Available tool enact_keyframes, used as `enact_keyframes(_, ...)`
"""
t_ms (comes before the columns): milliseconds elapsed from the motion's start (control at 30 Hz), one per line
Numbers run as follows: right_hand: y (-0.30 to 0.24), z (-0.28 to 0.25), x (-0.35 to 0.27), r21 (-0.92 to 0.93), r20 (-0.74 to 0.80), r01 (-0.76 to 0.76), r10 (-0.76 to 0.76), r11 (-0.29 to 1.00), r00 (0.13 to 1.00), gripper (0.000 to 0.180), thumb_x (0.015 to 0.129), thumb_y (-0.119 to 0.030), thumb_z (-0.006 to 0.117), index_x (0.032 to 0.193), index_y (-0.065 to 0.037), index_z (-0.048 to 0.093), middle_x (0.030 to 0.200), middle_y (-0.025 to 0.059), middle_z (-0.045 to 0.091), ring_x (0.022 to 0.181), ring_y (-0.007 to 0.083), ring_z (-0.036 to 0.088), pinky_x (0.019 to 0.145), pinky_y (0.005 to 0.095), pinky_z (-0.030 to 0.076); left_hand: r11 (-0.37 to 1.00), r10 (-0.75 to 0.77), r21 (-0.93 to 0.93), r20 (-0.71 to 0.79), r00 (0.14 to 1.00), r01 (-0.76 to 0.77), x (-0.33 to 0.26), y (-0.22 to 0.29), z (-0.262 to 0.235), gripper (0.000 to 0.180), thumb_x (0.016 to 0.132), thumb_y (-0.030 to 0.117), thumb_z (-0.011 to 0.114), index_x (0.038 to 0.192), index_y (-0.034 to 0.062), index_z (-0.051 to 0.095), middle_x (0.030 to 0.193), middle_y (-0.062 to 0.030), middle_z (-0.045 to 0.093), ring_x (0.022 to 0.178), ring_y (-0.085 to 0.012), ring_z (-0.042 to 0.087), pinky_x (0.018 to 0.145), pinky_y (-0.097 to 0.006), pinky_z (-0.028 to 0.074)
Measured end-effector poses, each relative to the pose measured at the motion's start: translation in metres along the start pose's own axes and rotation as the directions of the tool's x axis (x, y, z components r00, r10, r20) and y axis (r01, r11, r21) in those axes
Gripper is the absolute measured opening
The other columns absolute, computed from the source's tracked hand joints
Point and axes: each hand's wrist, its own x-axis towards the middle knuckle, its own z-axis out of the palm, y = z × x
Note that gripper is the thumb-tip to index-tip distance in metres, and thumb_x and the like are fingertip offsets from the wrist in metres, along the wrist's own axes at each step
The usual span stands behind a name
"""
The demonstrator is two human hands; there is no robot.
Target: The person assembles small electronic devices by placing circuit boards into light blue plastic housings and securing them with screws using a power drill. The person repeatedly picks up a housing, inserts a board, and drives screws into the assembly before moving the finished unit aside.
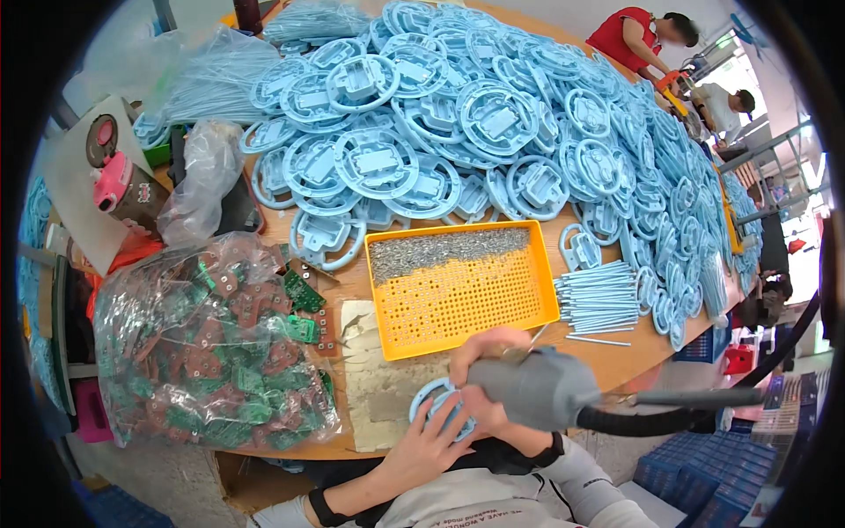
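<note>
My left hand (pixel 421 451) lies over a light blue plastic ring part (pixel 430 392) near the table's front edge, its fingers pressing the part and hiding much of it. My right hand (pixel 482 400) is just to the right with its fingers curled. A grey rounded device (pixel 537 387) with a black cable covers part of that hand, so what its fingers grip cannot be made out. Beneath the ring part is a worn, pale board (pixel 370 387). Beyond my hands stands a yellow perforated tray (pixel 458 304) with many small metal pieces (pixel 453 248) along its far side.
Light blue ring parts (pixel 378 163) are heaped across the table's back and right. Light blue sticks (pixel 597 299) lie right of the tray. Left are a clear bag (pixel 211 352) of green and brown circuit boards and a pink-topped cup (pixel 123 189). Two people work at the far right.
</note>
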Motion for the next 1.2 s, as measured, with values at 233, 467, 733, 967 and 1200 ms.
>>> enact_keyframes(233, 0.0, -0.018, 0.01, 0.521, -0.525, 0.347, -0.028, 0.78, 0.851, 0.054, 0.087, -0.056, 0.057, 0.107, -0.009, 0.04, 0.062, 0.0067, 0.051, 0.051, 0.0191, 0.051, 0.052, 0.0314, 0.045, 0.997, 0.053, 0.05, 0.084, 0.995, -0.057, 0.019, -0.016, -0.012, 0.046, 0.087, 0.028, 0.059, 0.127, 0.0081, 0.053, 0.14, -0.0148, 0.045, 0.131, -0.0321, 0.041, 0.102, -0.048, 0.037)
enact_keyframes(467, 0.046, -0.07, 0.063, 0.24, -0.701, 0.441, -0.16, 0.865, 0.695, 0.061, 0.086, -0.065, 0.049, 0.103, -0.007, 0.044, 0.054, 0.0042, 0.047, 0.04, 0.0137, 0.043, 0.042, 0.0237, 0.033, 0.997, 0.035, -0.071, 0.035, 0.999, -0.032, 0.042, -0.023, -0.009, 0.051, 0.082, 0.031, 0.069, 0.123, 0.0037, 0.056, 0.136, -0.0137, 0.049, 0.125, -0.0324, 0.045, 0.101, -0.047, 0.039)
enact_keyframes(733, 0.075, -0.071, 0.081, 0.321, -0.605, 0.367, -0.109, 0.873, 0.789, 0.072, 0.078, -0.067, 0.062, 0.109, -0.006, 0.04, 0.061, 0.0049, 0.051, 0.05, 0.0141, 0.051, 0.047, 0.0257, 0.044, 0.996, 0.021, -0.088, 0.068, 0.997, -0.015, 0.04, -0.026, -0.012, 0.048, 0.087, 0.029, 0.062, 0.128, 0.006, 0.055, 0.137, -0.0104, 0.05, 0.127, -0.0278, 0.045, 0.102, -0.043, 0.038)
enact_keyframes(967, 0.082, -0.064, 0.087, 0.185, -0.626, 0.351, -0.165, 0.918, 0.762, 0.067, 0.083, -0.07, 0.048, 0.102, -0.007, 0.041, 0.055, 0.003, 0.047, 0.04, 0.0116, 0.043, 0.043, 0.0225, 0.036, 0.994, 0.025, -0.109, 0.089, 0.996, -0.015, 0.041, -0.027, -0.012, 0.046, 0.089, 0.025, 0.057, 0.131, 0.0053, 0.053, 0.139, -0.0103, 0.049, 0.128, -0.0264, 0.046, 0.102, -0.041, 0.039)
enact_keyframes(1200, 0.074, -0.058, 0.083, 0.168, -0.584, 0.242, -0.101, 0.956, 0.806, 0.068, 0.081, -0.071, 0.053, 0.104, -0.008, 0.041, 0.059, 0.0028, 0.05, 0.046, 0.012, 0.047, 0.046, 0.0222, 0.037, 0.995, 0.023, -0.094, 0.075, 0.997, -0.016, 0.041, -0.028, -0.012, 0.045, 0.087, 0.025, 0.061, 0.127, 0.0061, 0.056, 0.136, -0.0094, 0.052, 0.125, -0.0265, 0.048, 0.101, -0.041, 0.039)
